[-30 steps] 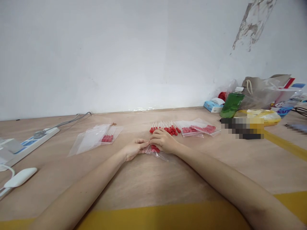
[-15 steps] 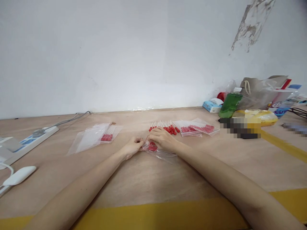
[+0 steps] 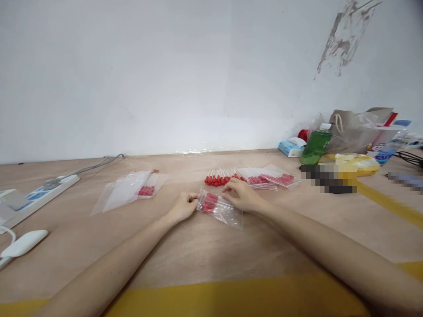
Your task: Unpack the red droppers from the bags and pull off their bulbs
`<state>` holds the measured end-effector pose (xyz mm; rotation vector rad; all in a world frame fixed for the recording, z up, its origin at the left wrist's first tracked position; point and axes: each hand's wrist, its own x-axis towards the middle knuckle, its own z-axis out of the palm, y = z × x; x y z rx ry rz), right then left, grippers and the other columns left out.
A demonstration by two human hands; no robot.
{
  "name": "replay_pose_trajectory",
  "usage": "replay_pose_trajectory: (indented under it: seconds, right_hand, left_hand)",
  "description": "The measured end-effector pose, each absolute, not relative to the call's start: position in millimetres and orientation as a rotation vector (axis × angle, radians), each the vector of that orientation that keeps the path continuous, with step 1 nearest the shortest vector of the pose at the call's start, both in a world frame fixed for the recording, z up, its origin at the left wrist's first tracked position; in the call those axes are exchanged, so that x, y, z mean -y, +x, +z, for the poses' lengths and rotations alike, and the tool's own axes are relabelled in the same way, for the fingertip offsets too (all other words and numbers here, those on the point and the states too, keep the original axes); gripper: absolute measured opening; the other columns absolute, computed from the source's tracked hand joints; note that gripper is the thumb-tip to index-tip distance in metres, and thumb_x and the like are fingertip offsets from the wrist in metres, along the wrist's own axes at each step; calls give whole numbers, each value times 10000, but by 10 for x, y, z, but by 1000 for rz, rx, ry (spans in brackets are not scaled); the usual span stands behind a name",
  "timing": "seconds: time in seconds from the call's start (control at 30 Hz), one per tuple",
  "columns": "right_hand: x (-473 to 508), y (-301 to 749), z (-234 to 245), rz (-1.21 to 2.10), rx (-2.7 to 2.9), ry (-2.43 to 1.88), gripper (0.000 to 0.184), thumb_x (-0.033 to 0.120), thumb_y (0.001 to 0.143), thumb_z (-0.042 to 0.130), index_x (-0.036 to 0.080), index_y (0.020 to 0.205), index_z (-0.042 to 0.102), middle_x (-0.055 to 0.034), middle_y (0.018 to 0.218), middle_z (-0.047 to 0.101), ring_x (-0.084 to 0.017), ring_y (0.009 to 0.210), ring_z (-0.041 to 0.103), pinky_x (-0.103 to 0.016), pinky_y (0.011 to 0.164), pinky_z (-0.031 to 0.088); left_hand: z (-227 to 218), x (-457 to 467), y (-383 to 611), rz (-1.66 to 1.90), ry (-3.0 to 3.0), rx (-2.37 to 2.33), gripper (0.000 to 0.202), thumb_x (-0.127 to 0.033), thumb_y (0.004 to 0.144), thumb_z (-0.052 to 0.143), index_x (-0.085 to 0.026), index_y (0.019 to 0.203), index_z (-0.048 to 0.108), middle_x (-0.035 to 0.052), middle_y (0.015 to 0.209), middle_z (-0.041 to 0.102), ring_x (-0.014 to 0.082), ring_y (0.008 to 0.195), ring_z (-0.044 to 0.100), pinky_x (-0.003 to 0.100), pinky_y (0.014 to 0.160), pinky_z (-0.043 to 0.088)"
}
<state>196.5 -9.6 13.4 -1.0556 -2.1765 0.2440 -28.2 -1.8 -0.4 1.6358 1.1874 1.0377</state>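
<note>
A clear zip bag (image 3: 228,215) lies slanted on the table with several red-headed sticks (image 3: 210,201) inside, which look like large matches. My left hand (image 3: 183,206) pinches the bag's left end, by the red heads. My right hand (image 3: 240,194) hovers at the bag's upper edge, thumb and fingers curved and apart, with nothing visible between them. Just behind the bag is a row of loose red-headed sticks (image 3: 218,178), its right part covered by my right hand.
Filled bags (image 3: 279,177) overlap at right. Flat clear bags (image 3: 124,189), one holding red-headed sticks, lie at left. A power strip (image 3: 39,196) and white plug (image 3: 24,243) sit far left. Tissues (image 3: 291,147), a green bottle (image 3: 316,144) and a yellow packet (image 3: 358,163) stand back right.
My right hand has moved right, off the bag's left end, and its fingers have opened. The red heads inside the bag are now uncovered. My left hand stays at the bag's end.
</note>
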Motion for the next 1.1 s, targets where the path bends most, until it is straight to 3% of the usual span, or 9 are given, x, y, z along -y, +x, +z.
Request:
replay_pose_trajectory:
  seconds: [0.17, 0.3, 0.47, 0.63, 0.73, 0.93, 1.1]
  right_hand:
    - [238, 2146, -15, 280, 2226, -1189, 339, 402, 710, 624, 159, 947, 627, -51, 807, 508, -147, 702, 498, -296, 654, 419]
    - [235, 2140, -72, 249, 2278, -1103, 322, 381, 776, 561, 165, 1009, 609, -69, 866, 515, -155, 745, 506, -309, 694, 429]
    - [199, 2137, -111, 228, 2330, -1063, 295, 358, 814, 516, 166, 1027, 586, -75, 905, 510, -158, 784, 510, -307, 725, 428]
    - [196, 2138, -123, 242, 2303, -1099, 288, 349, 809, 525, 134, 996, 571, -74, 884, 504, -152, 764, 495, -289, 700, 417]
    - [190, 2135, -130, 246, 2296, -1086, 267, 343, 809, 526, 137, 975, 567, -66, 872, 500, -147, 762, 486, -284, 699, 409]
    - [192, 2126, -126, 278, 2290, -1083, 241, 324, 807, 533, 137, 953, 572, -59, 856, 501, -139, 746, 482, -275, 688, 406]
    - [219, 2125, -96, 310, 2293, -1076, 275, 336, 818, 519, 150, 1011, 579, -62, 874, 507, -144, 774, 493, -284, 715, 412]
  left_hand:
    - [-16, 87, -267, 1082, 2070, -1262, 221, -102, 595, 537, -217, 664, 712, 27, 731, 574, 173, 740, 516, 236, 665, 423]
    - [-5, 103, -260, 994, 2124, -1153, 203, -196, 709, 523, -210, 790, 709, 35, 791, 599, 169, 739, 542, 246, 693, 436]
    - [93, 83, -252, 915, 1976, -903, 251, -331, 789, 505, -211, 937, 668, 14, 842, 667, 198, 884, 585, 287, 824, 440]
    - [93, 53, -262, 769, 1920, -850, 296, -379, 790, 523, -174, 976, 628, 51, 907, 659, 184, 868, 595, 290, 801, 449]
    - [26, 35, -268, 763, 1870, -931, 375, -392, 743, 591, -141, 1021, 581, 80, 895, 647, 166, 772, 603, 276, 713, 467]
    - [37, 100, -226, 746, 2066, -964, 388, -414, 747, 584, -161, 1040, 593, 50, 847, 597, 137, 672, 557, 233, 603, 432]
    - [73, 180, -186, 793, 2411, -1051, 230, -353, 826, 481, -176, 929, 586, 33, 873, 524, 140, 737, 502, 258, 686, 407]
